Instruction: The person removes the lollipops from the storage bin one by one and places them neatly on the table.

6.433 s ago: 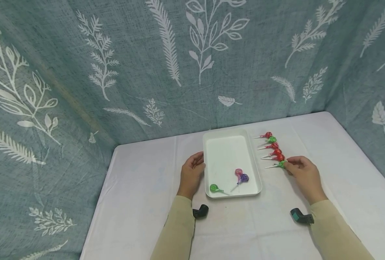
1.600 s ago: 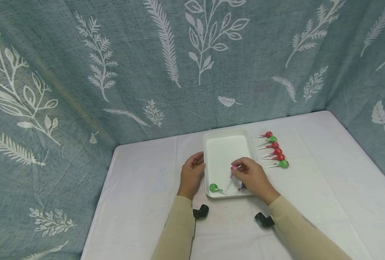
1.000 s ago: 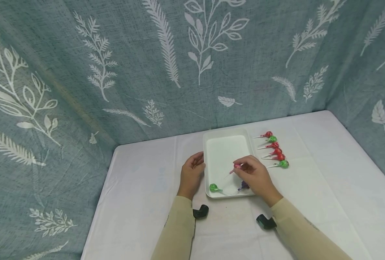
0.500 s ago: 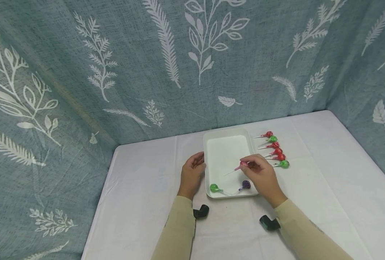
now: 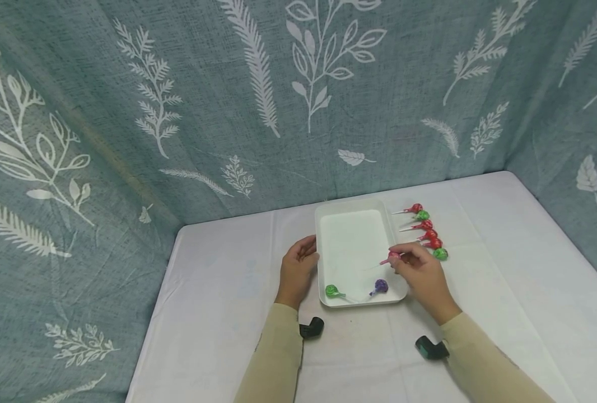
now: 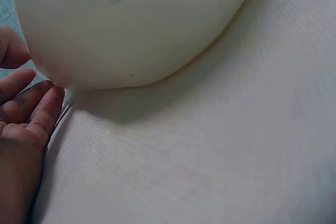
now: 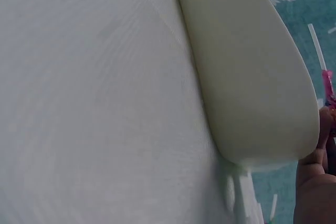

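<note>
My right hand (image 5: 421, 274) pinches a pink lollipop (image 5: 393, 256) by its wrapped head over the right rim of a white tray (image 5: 356, 224). Its stick points left into the tray. The right wrist view shows the lollipop's pink wrapper (image 7: 328, 83) above the tray wall, partly cut off by the frame. My left hand (image 5: 297, 271) rests against the tray's left side, fingertips at the wall, as the left wrist view also shows with its fingers (image 6: 50, 106). Inside the tray's near end lie a green lollipop (image 5: 332, 291) and a purple lollipop (image 5: 381, 286).
Right of the tray several lollipops lie in a column, sticks to the left, including a red one (image 5: 416, 207) and a green one (image 5: 441, 254), the latter partly hidden by my right hand. A patterned curtain (image 5: 203, 112) rises behind the white tablecloth (image 5: 218, 308).
My right hand left the green lollipop beside the tray, picked up the pink lollipop from the tray, and moved it rightwards to the rim. The purple lollipop shifted slightly. My left hand stayed put.
</note>
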{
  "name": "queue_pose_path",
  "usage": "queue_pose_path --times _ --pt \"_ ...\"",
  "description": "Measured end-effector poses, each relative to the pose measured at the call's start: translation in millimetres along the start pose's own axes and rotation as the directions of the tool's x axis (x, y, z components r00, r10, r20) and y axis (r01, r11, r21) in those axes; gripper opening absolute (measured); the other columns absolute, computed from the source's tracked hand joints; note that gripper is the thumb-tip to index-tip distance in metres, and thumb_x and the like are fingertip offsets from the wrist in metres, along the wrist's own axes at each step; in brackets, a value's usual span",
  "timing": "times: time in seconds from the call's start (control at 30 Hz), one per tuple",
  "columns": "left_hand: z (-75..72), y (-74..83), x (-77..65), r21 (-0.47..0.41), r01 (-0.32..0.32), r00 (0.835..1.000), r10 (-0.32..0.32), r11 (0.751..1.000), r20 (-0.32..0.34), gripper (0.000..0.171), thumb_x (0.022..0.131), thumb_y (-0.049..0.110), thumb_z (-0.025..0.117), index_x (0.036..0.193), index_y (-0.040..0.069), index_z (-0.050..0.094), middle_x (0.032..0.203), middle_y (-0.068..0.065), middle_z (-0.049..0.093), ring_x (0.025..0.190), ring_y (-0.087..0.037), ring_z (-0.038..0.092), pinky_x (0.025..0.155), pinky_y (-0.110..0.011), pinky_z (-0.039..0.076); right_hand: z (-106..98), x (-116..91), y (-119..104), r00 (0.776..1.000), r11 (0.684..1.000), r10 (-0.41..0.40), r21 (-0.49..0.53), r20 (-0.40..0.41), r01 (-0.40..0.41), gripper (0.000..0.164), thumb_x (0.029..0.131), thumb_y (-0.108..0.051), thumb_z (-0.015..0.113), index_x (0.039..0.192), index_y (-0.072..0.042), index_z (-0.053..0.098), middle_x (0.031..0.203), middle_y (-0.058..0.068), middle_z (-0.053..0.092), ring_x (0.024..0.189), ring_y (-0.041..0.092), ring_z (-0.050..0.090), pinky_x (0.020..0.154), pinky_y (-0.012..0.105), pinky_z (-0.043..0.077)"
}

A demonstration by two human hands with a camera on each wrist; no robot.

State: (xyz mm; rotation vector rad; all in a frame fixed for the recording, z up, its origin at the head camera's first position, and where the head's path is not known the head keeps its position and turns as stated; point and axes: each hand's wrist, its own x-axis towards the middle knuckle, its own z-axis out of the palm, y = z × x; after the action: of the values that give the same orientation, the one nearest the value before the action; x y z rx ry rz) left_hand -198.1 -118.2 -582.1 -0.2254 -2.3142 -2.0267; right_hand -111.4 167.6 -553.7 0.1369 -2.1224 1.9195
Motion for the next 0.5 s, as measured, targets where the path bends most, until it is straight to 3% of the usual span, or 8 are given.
queue_pose_path --times 0.2,0.5 --pt "-0.4 -0.8 0.6 -0.012 -0.005 1.000 0.005 1.000 0.004 0.043 0.101 0.004 0.067 0.143 0.008 0.068 0.137 -0.005 0.072 0.130 -0.020 0.065 0.112 -0.030 0.052 -8 -1 1 0.999 1.000 0.024 -0.004 -0.025 -0.024 0.023 0.104 -0.003 0.074 0.123 0.008 0.071 0.110 0.020 0.068 0.089 0.016 0.066 0.073 0.020 0.061" --pt "0.2 -0.2 0.9 0.004 0.007 1.000 -0.007 1.000 -0.004 0.043 0.101 0.006 0.067 0.144 0.009 0.068 0.137 -0.004 0.072 0.130 -0.019 0.065 0.112 -0.030 0.052 -18 -2 9 0.996 0.999 0.054 0.014 -0.074 -0.053 0.024 0.103 -0.002 0.074 0.124 0.009 0.070 0.124 0.021 0.067 0.096 0.011 0.067 0.083 0.017 0.060"
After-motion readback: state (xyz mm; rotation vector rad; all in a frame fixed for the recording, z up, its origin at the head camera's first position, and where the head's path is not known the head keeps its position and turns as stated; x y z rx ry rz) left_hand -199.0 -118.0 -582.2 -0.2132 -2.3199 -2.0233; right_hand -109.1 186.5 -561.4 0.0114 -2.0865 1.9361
